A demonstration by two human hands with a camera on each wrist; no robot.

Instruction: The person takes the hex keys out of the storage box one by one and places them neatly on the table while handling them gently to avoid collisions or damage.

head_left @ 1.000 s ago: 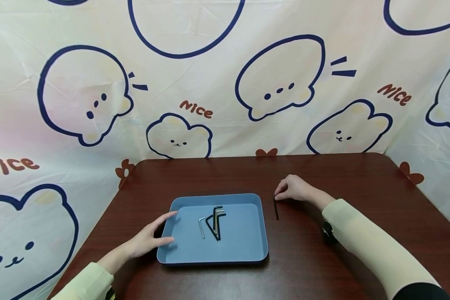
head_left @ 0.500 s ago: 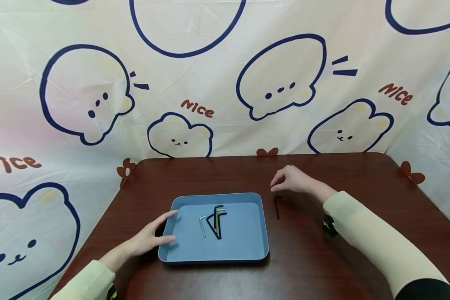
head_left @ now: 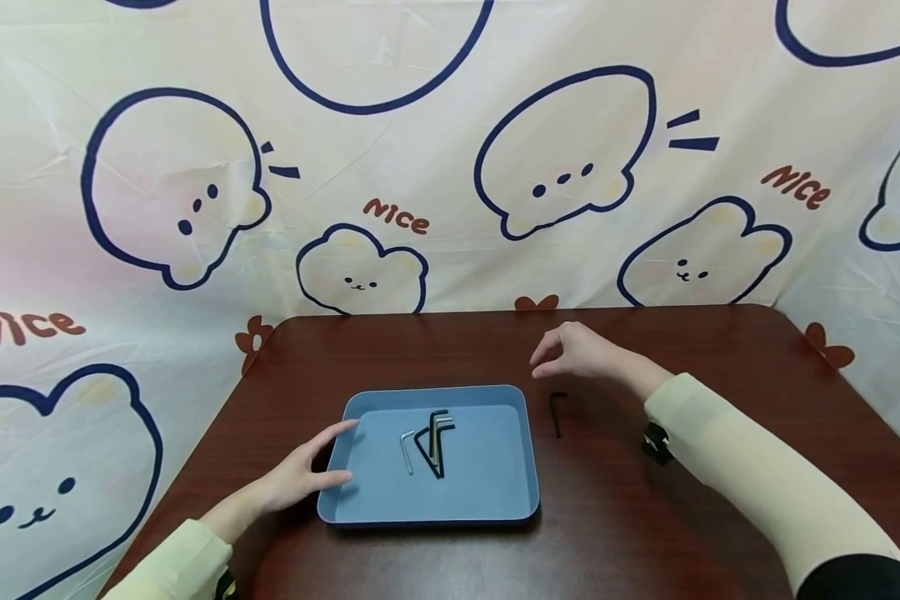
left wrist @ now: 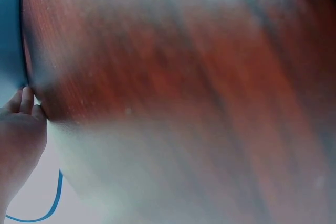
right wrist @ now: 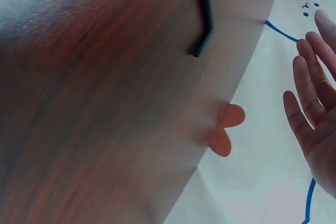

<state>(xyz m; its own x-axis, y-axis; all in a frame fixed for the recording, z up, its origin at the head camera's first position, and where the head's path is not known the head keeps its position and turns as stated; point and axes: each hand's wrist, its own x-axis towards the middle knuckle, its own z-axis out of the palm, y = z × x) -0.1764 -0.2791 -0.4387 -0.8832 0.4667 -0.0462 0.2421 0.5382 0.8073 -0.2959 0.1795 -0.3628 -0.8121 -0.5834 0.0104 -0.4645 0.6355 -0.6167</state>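
Note:
A blue tray [head_left: 487, 492] lies on the table, and my left hand [head_left: 292, 479] holds its left edge, thumb and index finger reaching over the rim. The left wrist view shows other fingers [left wrist: 26, 100] against the tray's outer side. Inside the tray a small silver hex key [head_left: 407, 454] lies beside a crossed pile of black and metallic hex keys [head_left: 435, 446]. Right of the tray a black hex key [head_left: 556, 414] lies on the table. Above and behind it hovers my right hand [head_left: 577, 350], holding nothing, its fingers loosely bent; in the right wrist view they look extended.
The dark brown wooden table [head_left: 645, 517] reaches back to a cloth backdrop [head_left: 450, 167] printed with cartoon bears, which also hangs along the left and right sides. A dark band sits on the right wrist [head_left: 656, 442].
My right hand has let go of the black hex key, leaving it on the table, and has moved up and slightly left. My left hand stays at the tray.

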